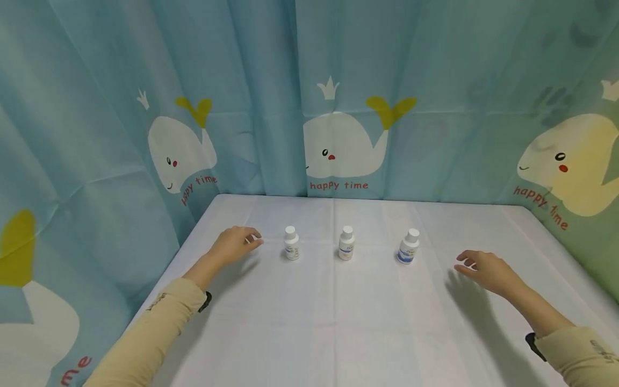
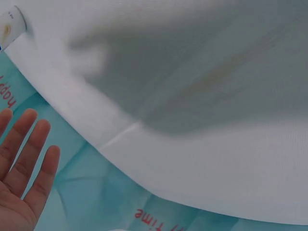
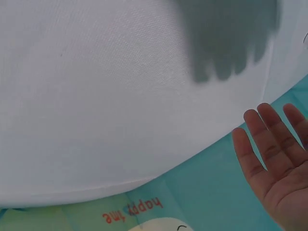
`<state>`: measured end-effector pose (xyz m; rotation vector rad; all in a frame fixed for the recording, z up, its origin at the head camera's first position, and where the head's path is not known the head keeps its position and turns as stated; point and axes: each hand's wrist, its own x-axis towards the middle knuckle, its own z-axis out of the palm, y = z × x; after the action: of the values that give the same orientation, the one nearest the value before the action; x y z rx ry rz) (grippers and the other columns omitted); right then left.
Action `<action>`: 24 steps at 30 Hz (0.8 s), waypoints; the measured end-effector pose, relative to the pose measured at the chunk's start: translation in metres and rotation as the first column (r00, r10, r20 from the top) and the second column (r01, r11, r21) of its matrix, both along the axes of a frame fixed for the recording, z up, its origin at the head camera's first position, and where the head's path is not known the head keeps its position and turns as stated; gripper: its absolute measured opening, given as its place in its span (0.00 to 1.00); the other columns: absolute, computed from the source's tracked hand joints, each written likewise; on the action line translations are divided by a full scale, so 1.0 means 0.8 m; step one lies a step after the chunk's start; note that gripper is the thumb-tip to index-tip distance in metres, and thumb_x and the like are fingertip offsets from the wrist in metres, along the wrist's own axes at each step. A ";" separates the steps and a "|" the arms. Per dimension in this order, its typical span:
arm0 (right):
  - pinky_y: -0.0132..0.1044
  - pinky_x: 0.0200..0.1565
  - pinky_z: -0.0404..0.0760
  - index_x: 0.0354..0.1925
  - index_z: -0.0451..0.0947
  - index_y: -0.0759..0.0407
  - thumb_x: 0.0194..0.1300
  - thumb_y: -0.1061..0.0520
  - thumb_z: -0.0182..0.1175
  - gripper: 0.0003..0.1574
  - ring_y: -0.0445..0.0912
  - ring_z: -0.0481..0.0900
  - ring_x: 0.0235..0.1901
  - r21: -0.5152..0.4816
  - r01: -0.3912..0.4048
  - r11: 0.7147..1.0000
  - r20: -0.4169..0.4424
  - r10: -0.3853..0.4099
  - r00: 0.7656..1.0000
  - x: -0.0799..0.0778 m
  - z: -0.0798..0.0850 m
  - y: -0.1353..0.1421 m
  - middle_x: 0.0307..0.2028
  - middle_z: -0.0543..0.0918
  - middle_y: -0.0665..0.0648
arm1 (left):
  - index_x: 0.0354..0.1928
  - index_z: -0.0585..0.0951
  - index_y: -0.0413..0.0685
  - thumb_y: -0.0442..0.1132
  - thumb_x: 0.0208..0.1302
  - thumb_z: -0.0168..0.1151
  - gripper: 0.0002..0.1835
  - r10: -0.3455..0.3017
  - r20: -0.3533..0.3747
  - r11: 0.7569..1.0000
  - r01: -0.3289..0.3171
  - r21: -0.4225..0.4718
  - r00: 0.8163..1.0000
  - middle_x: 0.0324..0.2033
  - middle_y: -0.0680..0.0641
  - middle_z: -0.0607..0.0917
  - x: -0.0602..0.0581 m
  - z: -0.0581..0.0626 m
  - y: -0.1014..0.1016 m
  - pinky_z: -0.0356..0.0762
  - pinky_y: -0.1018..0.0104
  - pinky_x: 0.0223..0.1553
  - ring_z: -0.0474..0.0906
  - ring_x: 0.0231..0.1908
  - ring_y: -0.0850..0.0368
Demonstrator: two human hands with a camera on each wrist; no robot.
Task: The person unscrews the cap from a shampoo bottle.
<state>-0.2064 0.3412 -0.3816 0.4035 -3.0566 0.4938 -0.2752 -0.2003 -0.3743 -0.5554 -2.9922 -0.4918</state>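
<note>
Three small white bottles with white caps stand upright in a row on the white-covered table: the left bottle (image 1: 292, 244), the middle bottle (image 1: 346, 244) and the right bottle (image 1: 408, 247). My left hand (image 1: 234, 244) hovers to the left of the left bottle, fingers relaxed and holding nothing. Off to the right of the right bottle, my right hand (image 1: 488, 270) is raised over the table with its fingers loosely bent and nothing in them. Each wrist view shows the fingers spread apart. Part of a bottle (image 2: 11, 27) appears at the corner of the left wrist view.
A white cloth (image 1: 290, 333) covers the table, with a crease running down its middle. Blue-green curtains (image 1: 271, 80) printed with whales hang behind the table and along its sides. Shadows of both hands fall on the cloth.
</note>
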 end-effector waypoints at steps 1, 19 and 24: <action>0.54 0.35 0.80 0.41 0.77 0.73 0.62 0.58 0.60 0.17 0.59 0.82 0.33 -0.003 0.000 1.000 0.002 0.000 1.000 0.001 0.000 -0.002 0.33 0.83 0.68 | 0.45 0.82 0.41 0.45 0.66 0.58 0.15 0.002 0.006 1.000 -0.002 0.007 1.000 0.35 0.42 0.87 0.000 0.000 -0.001 0.81 0.55 0.37 0.83 0.36 0.48; 0.51 0.35 0.81 0.41 0.78 0.71 0.60 0.60 0.62 0.14 0.56 0.83 0.33 -0.083 -0.005 0.997 -0.034 0.003 0.999 0.013 0.014 -0.045 0.31 0.84 0.63 | 0.47 0.82 0.41 0.45 0.67 0.57 0.15 0.032 0.028 0.986 -0.036 0.163 0.999 0.40 0.39 0.86 0.003 0.007 -0.006 0.80 0.50 0.43 0.81 0.40 0.44; 0.51 0.35 0.81 0.40 0.78 0.69 0.60 0.59 0.63 0.14 0.56 0.83 0.33 -0.092 -0.005 0.996 -0.024 0.002 1.000 0.015 0.012 -0.056 0.31 0.85 0.62 | 0.48 0.82 0.41 0.44 0.67 0.57 0.16 0.027 0.018 0.983 -0.030 0.179 0.999 0.40 0.39 0.86 0.002 0.005 -0.005 0.79 0.50 0.43 0.81 0.39 0.45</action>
<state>-0.1942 0.2964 -0.3721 0.4085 -2.9968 0.6227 -0.2737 -0.2040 -0.3701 -0.4953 -2.9242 -0.7568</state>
